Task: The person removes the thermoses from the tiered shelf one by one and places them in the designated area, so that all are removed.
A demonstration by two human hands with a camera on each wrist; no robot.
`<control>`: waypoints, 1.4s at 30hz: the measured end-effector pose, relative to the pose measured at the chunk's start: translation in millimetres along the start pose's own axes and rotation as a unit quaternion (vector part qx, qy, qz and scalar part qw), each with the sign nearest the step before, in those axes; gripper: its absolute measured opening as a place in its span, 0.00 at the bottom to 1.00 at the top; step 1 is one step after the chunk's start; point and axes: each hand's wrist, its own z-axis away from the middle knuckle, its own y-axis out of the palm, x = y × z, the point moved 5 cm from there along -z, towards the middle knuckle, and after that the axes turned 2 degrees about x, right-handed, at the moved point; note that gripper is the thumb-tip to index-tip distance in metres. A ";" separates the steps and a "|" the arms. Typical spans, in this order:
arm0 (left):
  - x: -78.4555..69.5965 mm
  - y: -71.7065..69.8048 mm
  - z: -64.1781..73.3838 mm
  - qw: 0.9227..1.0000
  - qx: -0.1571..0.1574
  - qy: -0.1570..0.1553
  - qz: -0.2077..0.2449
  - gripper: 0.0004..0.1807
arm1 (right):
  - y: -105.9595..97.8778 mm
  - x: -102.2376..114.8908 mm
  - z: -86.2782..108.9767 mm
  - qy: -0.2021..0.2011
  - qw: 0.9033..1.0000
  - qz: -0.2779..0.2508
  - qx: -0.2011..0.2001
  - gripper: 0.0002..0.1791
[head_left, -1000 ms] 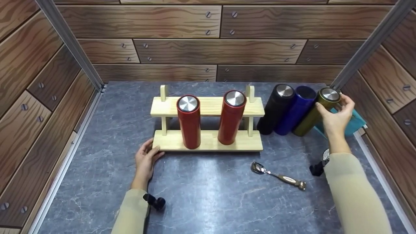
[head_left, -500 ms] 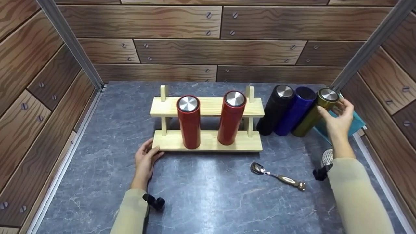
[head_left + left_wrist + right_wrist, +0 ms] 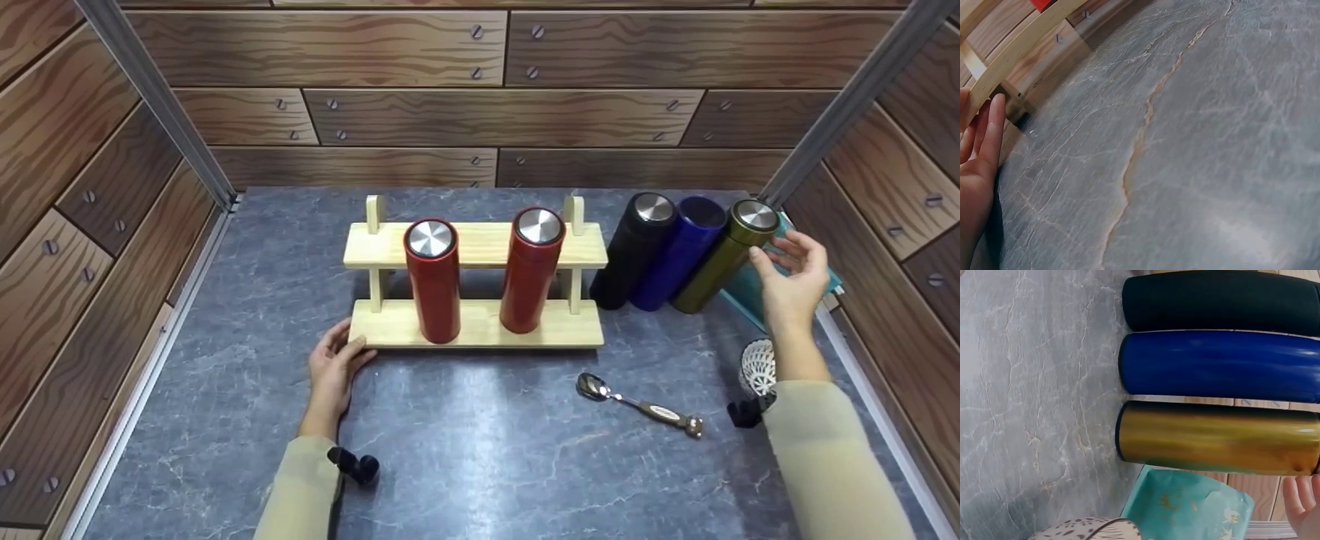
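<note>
In the head view my left hand (image 3: 330, 367) holds the front left corner of a pale two-tier wooden shelf (image 3: 480, 324), thumb on top and fingers under the board. Two red thermos flasks (image 3: 439, 292) with silver lids stand on its lower board. To the right of the shelf, a black flask (image 3: 632, 251), a blue flask (image 3: 677, 255) and a gold flask (image 3: 721, 259) stand side by side on the table. My right hand (image 3: 795, 289) is just right of the gold flask's upper part, fingers loosely bent and holding nothing. Its fingertips (image 3: 1292, 492) show below that flask in the right wrist view.
A teal packet (image 3: 1185, 500) lies behind my right hand. Near that wrist stands a white patterned cup (image 3: 757, 367), partly covered by the sleeve. A spoon (image 3: 664, 414) with a decorated handle lies in front of the flasks. Wood-patterned walls (image 3: 405, 116) enclose the table.
My right hand has let go of the gold flask and drawn away to the right and slightly toward me. The flask stays standing by the blue one. My left hand keeps its place.
</note>
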 end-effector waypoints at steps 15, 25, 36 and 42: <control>0.8 -0.8 0.3 1.000 0.001 -0.001 -0.009 0.27 | 7.7 20.1 21.1 -0.013 0.986 -0.148 0.074 0.20; -1.0 0.3 0.6 1.000 0.003 0.001 -0.001 0.28 | 23.6 31.3 38.7 -0.018 0.975 -0.167 0.149 0.19; -0.8 1.2 1.3 1.000 0.004 -0.002 0.005 0.28 | 47.1 39.8 55.9 -0.024 0.964 -0.159 0.214 0.20; -0.5 0.8 0.8 1.000 0.003 0.007 -0.009 0.28 | 65.1 39.0 67.4 -0.035 0.963 -0.132 0.233 0.19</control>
